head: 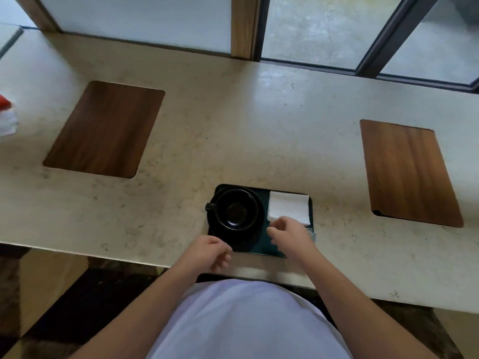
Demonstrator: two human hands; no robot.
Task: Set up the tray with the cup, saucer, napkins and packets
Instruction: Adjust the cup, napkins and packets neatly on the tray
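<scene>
A dark green tray (263, 248) lies near the counter's front edge. On its left half a black cup (237, 209), handle pointing left, sits on a black saucer (255, 235). White napkins (289, 207) lie in the tray's far right corner. My right hand (290, 235) hovers over the tray's near right part, fingers curled, touching the napkins' near edge; a pale packet edge (313, 233) peeks out beside it. My left hand (210, 252) is at the tray's near left corner by the saucer, fingers loosely curled, nothing visible in it.
The counter (233, 141) is pale stone. Two wooden mats lie on it, one at the far left (103, 129) and one at the right (409, 172). A red and white item (6, 117) sits at the left edge. Windows stand behind.
</scene>
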